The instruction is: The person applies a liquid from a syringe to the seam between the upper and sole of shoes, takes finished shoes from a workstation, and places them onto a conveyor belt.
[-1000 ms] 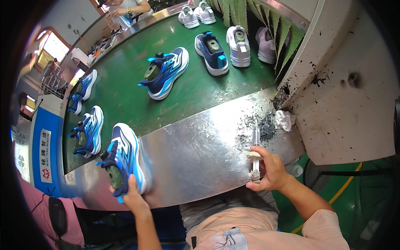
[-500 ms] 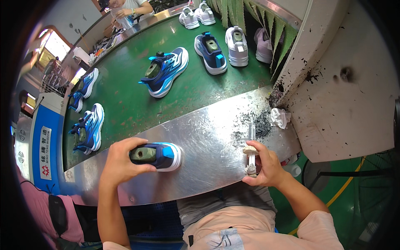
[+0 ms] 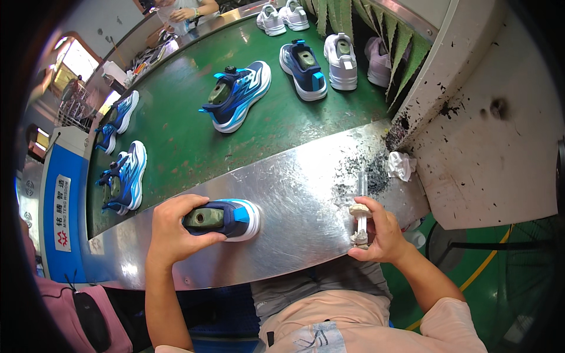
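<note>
My left hand (image 3: 175,228) is closed around the toe end of a navy and blue sneaker (image 3: 239,220). The shoe lies on the metal ledge with its heel to the right, and a dark green last (image 3: 205,218) fills its opening. Farther right, my right hand (image 3: 381,233) pinches a small white spool-shaped tool (image 3: 361,225) between thumb and fingers. Both ends of this tool carry lumpy beige material, and its exact kind is unclear. A thin, shiny strip (image 3: 362,183) lies just beyond it, and I cannot tell whether the two are joined.
Beyond the metal ledge (image 3: 294,194), a green conveyor belt (image 3: 176,135) carries several blue sneakers (image 3: 238,97) and pale ones (image 3: 341,62). Green strip curtains (image 3: 406,65) hang at the right. Crumpled white paper (image 3: 401,166) lies near a beige panel (image 3: 482,147). Other people are at the far side and left.
The view has shifted slightly, so the belt and shoes appear a little higher. Both hands keep the same holds, with hardly any movement.
</note>
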`<state>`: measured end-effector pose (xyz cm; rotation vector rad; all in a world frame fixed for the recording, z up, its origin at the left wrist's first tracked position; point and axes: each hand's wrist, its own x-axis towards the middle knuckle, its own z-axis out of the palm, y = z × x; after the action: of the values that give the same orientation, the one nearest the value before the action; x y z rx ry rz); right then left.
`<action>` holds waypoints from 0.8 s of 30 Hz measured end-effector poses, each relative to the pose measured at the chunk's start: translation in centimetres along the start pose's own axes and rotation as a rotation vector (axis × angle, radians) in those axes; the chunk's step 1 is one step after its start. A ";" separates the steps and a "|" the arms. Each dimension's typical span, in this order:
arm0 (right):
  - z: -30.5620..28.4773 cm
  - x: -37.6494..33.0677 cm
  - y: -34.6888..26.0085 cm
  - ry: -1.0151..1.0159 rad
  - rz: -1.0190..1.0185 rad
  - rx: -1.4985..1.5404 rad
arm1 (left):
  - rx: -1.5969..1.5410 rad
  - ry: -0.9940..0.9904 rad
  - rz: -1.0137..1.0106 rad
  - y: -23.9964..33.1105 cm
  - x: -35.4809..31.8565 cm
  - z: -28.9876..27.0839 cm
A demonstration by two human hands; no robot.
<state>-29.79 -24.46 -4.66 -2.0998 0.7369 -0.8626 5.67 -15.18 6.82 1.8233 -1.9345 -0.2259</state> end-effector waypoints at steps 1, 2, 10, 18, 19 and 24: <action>0.0 0.0 0.0 -0.004 0.007 0.002 | 0.001 -0.003 -0.002 0.0 0.0 0.0; 0.0 0.0 0.0 -0.008 0.015 0.003 | -0.002 -0.001 -0.008 0.1 0.0 -0.1; -0.4 0.1 -0.5 -0.031 0.049 -0.007 | -0.031 -0.042 -0.061 0.4 0.2 -0.3; -1.8 -1.0 -5.5 0.021 0.427 0.829 | -0.266 -0.386 -0.145 -0.9 1.0 -3.0; -2.2 -0.7 -5.7 0.077 0.440 0.909 | -0.182 -0.350 -0.126 -0.2 1.1 -2.8; -3.2 0.6 -5.4 0.170 0.574 1.086 | 0.099 -0.208 -0.056 0.6 -0.4 -1.8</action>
<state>-30.61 -23.16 1.43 -0.8071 0.6731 -0.8325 5.93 -14.39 8.55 1.9893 -2.0681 -0.3561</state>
